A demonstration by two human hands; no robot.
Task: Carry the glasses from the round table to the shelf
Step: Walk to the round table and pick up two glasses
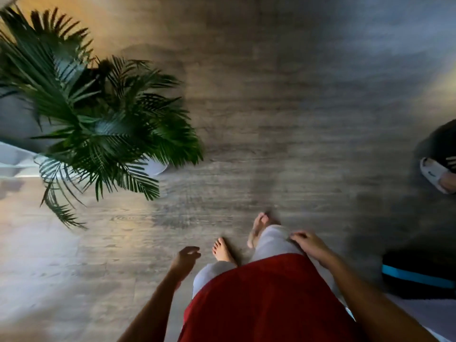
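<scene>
No glasses, round table or shelf are in view. I look straight down at a grey wood floor (283, 107) and my bare feet. My left hand (185, 259) hangs at my side, empty, with its fingers loosely apart. My right hand (309, 245) is also empty, with its fingers spread, and rests against my right thigh by the light trousers and red top. The picture is blurred by motion.
A large potted palm (98, 119) in a white pot (158, 166) stands at the left. Another person's foot in a white slipper (435, 176) is at the right edge. A dark object with a blue stripe (417, 277) lies at the lower right.
</scene>
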